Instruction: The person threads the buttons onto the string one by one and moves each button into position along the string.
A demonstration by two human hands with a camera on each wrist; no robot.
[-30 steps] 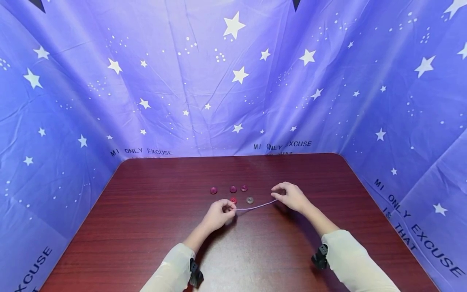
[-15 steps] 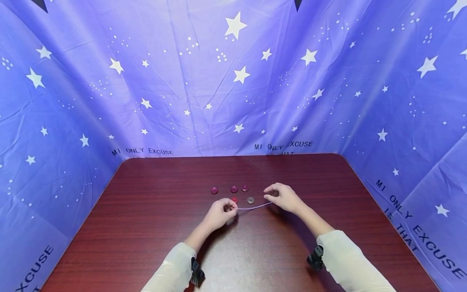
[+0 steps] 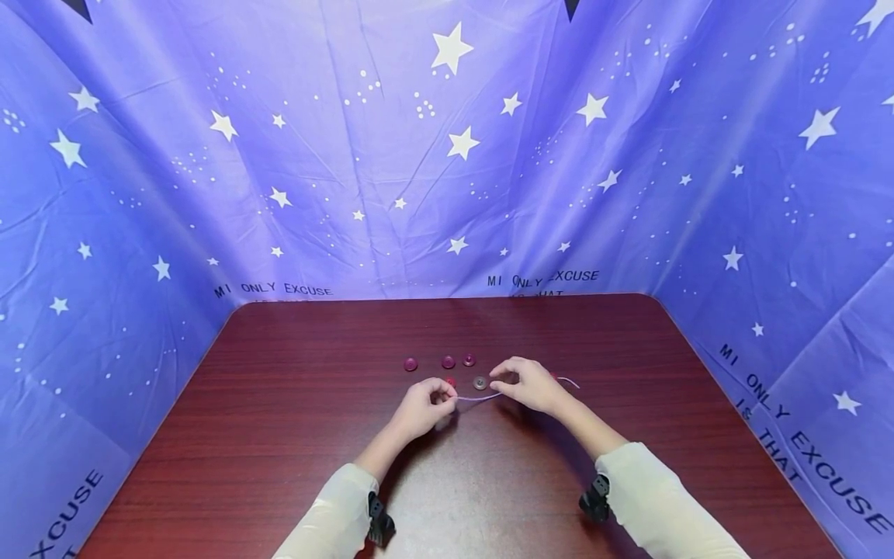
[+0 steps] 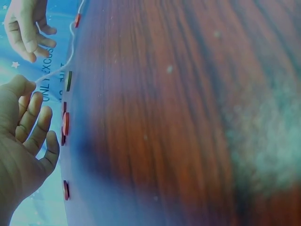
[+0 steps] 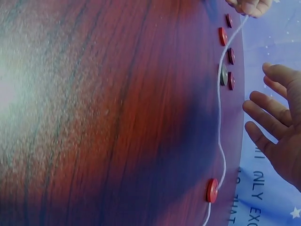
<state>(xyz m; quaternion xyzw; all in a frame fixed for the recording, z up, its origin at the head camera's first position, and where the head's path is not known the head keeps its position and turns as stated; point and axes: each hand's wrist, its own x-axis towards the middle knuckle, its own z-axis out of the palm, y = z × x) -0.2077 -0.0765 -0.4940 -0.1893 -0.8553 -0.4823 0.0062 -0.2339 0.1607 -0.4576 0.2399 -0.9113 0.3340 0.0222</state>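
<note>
Taking all hours from the grey button (image 3: 479, 383) in the head view.

1. Outer red button (image 5: 212, 190): lying at three o'clock, beyond the right hand (image 3: 528, 384); showing only a sliver in the head view, appearing whole in the right wrist view. Meeting the cord (image 3: 478, 399) there; leaving unclear whether threaded or merely overlapping.
2. Inner red button (image 3: 450, 381): lying at nine o'clock, being partly covered by the left hand (image 3: 422, 407).
3. Cord: thin, pale lilac; sagging at six o'clock between both hands, disappearing behind the right hand, re-emerging at three o'clock in a curved tail.
4. Left hand: at eight o'clock, fingers pinching the cord; hiding the gripped end.
5. Right hand: at three o'clock, fingers standing loosely apart, leaving a gap between thumb and forefinger.
6. Magenta buttons (image 3: 448, 362), three, round, glossy: lying at eleven, at ten, and between nine and ten o'clock.
7. Grey button: round, dull, lying flat on the worktop (image 3: 314, 349).
8. Sleeves (image 3: 331, 512), cream: running off the lower edge at seven and five o'clock.
9. Curtain (image 3: 433, 272), starred, blue-violet: losing lettering behind the worktop at twelve o'clock.
</note>
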